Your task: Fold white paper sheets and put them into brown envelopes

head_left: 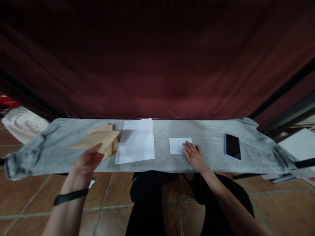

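Note:
In my left hand (90,159) is a brown paper envelope (100,138), pinched at its near edge and raised above the bench. Beneath it lie more brown envelopes (115,146), partly hidden by the held one. My right hand (195,156) rests with its fingers stretched out on the right part of a small folded white sheet (176,146), which lies flat. Between the two hands sits a stack of larger white paper sheets (135,141), close beside the brown envelopes.
A grey cloth (161,131) covers the long narrow bench. To the right of my right hand lies a phone (233,147) with a purple case. A dark red curtain (157,85) hangs along the far edge. My knees are below the near edge, above a tiled floor (118,193).

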The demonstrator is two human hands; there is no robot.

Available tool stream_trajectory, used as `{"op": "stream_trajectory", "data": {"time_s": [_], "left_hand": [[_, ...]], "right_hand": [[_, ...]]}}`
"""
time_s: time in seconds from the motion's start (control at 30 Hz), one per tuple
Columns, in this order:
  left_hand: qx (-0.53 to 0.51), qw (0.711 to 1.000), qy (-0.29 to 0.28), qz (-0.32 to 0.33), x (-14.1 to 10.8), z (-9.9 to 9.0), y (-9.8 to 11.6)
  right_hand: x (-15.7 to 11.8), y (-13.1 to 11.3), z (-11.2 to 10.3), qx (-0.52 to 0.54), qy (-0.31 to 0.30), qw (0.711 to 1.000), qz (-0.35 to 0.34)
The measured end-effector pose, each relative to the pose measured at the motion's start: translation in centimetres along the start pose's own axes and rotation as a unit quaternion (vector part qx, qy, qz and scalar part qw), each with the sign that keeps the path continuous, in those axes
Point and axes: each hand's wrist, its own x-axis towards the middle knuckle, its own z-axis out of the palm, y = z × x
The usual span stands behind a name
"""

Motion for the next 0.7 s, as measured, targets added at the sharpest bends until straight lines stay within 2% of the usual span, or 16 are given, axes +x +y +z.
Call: {"op": "stream_trajectory", "data": {"time_s": [0.07,0.13,0.2,0.27,0.33,0.43,0.53,0.6,0.7], "left_hand": [[-0.052,0.995,-0.069,-0.053,-2.0,4.9,-1.0],[-0.101,0.985,-0.12,-0.075,-4.6,10.6,-2.7],[-0.204,0.958,-0.171,-0.108,-7.4,15.9,-4.6],[-0.233,0.938,-0.225,-0.125,-9.9,20.2,-6.5],[-0.23,0.933,-0.243,-0.133,-11.6,23.2,-8.0],[-0.219,0.928,-0.262,-0.148,-12.3,25.5,-9.8],[-0.222,0.919,-0.289,-0.149,-11.7,26.2,-11.0],[-0.219,0.916,-0.301,-0.15,-11.3,26.2,-11.6],[-0.155,0.909,-0.35,-0.167,-11.2,25.4,-12.1]], "right_hand": [[0.4,-0.2,-0.4,0.025,-0.003,0.999,0.021],[0.9,-0.4,-0.8,0.057,0.004,0.998,0.037],[1.5,-0.6,-1.3,0.112,0.018,0.992,0.048],[2.3,-0.8,-1.8,0.207,0.027,0.976,0.063],[3.2,-1.1,-2.2,0.33,0.027,0.939,0.098],[5.1,-1.6,-2.5,0.514,0.002,0.843,0.158],[7.0,-2.0,-2.5,0.635,-0.034,0.748,0.193],[8.0,-2.2,-2.4,0.66,-0.046,0.717,0.218],[8.7,-2.2,-2.1,0.66,-0.052,0.708,0.247]]}}
